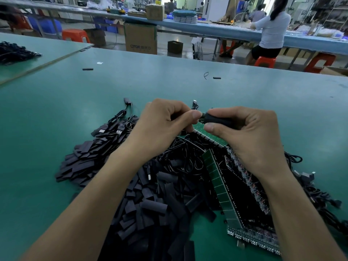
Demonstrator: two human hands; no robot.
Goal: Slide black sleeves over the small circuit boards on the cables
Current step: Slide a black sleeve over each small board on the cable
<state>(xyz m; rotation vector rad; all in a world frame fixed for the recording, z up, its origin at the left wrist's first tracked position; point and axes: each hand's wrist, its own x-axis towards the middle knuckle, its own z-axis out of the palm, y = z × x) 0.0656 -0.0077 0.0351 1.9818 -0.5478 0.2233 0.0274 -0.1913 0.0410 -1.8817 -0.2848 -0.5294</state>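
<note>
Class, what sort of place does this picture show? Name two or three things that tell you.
Probably an electronics assembly workshop: a green worktable heaped with black sleeves and cables, panels of circuit boards, and another worker seated at a long bench behind.

Black tubular sleeve raised, horizontal, above green tabletop; beneath: heap of flat black sleeves, coiled black cables, green circuit-board strips.

Left hand, right hand bare; left forearm, right forearm uncovered to frame edge; fingers short-nailed.
</note>
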